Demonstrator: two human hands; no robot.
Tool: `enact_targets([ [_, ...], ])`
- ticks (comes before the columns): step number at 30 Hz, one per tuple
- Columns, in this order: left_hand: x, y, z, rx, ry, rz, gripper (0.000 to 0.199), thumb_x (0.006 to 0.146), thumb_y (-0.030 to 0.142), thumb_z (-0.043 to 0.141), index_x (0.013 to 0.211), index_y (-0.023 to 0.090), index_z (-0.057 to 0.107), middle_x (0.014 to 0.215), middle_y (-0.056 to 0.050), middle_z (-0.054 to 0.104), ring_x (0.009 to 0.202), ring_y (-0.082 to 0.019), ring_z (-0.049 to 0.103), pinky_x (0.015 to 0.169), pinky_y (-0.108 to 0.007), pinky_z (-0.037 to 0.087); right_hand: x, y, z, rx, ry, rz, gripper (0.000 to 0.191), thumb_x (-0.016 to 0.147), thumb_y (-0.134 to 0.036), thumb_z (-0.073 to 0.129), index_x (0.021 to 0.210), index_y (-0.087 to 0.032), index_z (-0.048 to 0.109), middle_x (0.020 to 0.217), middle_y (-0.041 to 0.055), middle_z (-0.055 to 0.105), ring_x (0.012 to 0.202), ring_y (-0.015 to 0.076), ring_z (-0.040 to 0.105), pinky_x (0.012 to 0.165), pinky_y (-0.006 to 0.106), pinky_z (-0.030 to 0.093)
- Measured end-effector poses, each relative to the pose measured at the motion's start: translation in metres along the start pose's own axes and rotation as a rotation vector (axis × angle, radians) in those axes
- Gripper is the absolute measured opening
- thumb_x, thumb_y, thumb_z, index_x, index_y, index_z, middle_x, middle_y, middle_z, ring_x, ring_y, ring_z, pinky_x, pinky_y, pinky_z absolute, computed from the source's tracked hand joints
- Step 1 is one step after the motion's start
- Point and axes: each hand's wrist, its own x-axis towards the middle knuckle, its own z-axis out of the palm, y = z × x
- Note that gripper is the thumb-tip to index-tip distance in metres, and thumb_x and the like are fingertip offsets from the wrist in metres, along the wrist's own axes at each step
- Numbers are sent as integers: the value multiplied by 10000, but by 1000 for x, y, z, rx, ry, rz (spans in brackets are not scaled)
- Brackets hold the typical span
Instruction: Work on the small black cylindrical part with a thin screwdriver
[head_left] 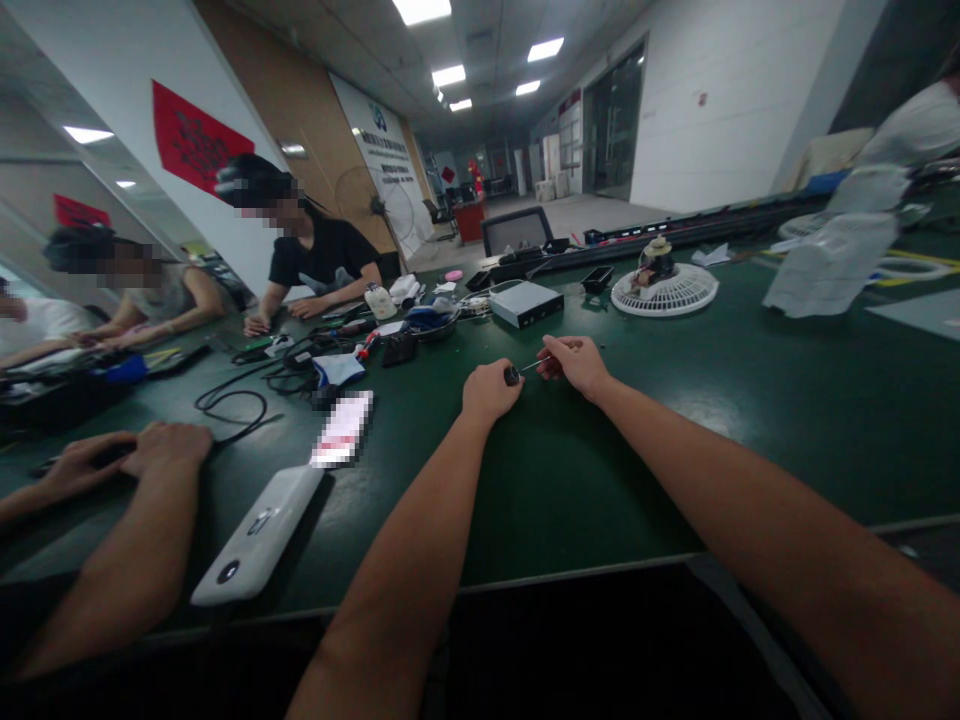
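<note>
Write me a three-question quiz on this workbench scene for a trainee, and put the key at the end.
1. Multiple choice: Which of the wearer's hands is closed around the dark handle of the thin-shafted tool?
A) Left
B) Right
C) Neither

2. True or false: As the wearer sees it, the white fan grille lies to the right of the grey box.

3. Fill in the blank: The top of the table is coloured ____.

Key:
1. A, the left hand
2. True
3. green
</note>
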Motion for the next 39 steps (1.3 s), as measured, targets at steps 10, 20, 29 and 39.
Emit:
enact_targets([
  [10, -1, 0, 1, -7, 8, -20, 260, 908, 476, 647, 1034, 260, 716, 985, -79, 767, 925, -258, 711, 791, -335, 527, 7, 13, -10, -519, 57, -255, 101, 870, -296, 702, 850, -204, 737, 728, 12, 706, 673, 160, 631, 639, 274, 449],
  [20, -1, -1, 2, -47, 38, -38, 313, 895, 491, 672, 1100, 254, 683, 1033, -83, 769, 960, -270, 713, 810, -347, 519, 0, 9, -5, -753, -89, -346, 131, 761, -109, 729, 832, -218, 726, 783, 6, 707, 712, 176, 619, 698, 300, 449],
  [29, 0, 0, -3, -115, 16, 123, 200, 889, 417, 682, 966, 238, 729, 968, -57, 773, 905, -223, 705, 807, -311, 509, -2, 12, 2, -338, -169, -363, 199, 731, -192, 759, 885, -229, 639, 888, 13, 745, 811, 195, 687, 806, 335, 533],
  [39, 1, -1, -4, -87, 24, 284, 234, 894, 410, 665, 1022, 248, 775, 965, -46, 774, 920, -221, 683, 867, -329, 489, -4, 9, 1, -484, -132, -392, 197, 750, -240, 785, 852, -224, 617, 815, -11, 688, 742, 173, 620, 719, 297, 471],
])
